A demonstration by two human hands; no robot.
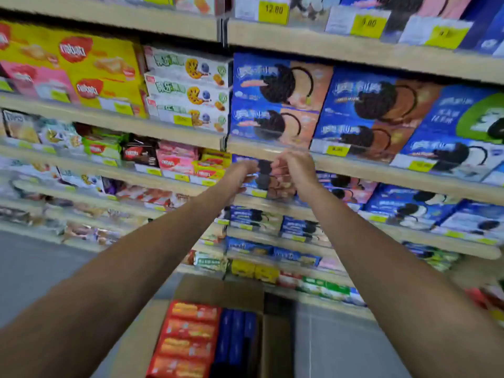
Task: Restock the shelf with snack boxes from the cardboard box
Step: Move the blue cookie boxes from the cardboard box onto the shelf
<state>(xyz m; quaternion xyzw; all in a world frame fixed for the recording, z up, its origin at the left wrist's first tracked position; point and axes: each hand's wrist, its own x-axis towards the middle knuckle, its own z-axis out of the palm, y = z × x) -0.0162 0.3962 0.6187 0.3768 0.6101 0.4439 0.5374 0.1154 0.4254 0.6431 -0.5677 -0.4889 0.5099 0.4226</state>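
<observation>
Grey floor (32,274), possibly tiled; yellow price tags (273,11), print mostly blurred.

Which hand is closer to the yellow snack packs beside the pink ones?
Left. The left hand is just right of the yellow snack packs; the right hand is farther right.

- Left hand (240,173): fingers blurred, partly hidden behind its own wrist; grip unreadable.
- Right hand (293,170): fingers blurred; contact with the blue snack box (263,177) between the hands cannot be told.
- Cardboard box (218,290): cut off by the bottom edge.
- Red packs (188,339) and dark blue boxes (236,334) inside: print illegible, lowest ones cropped.
- Yellow price tag (337,150): figures smeared.
- Lower left shelves (81,165): goods motion-blurred.
</observation>
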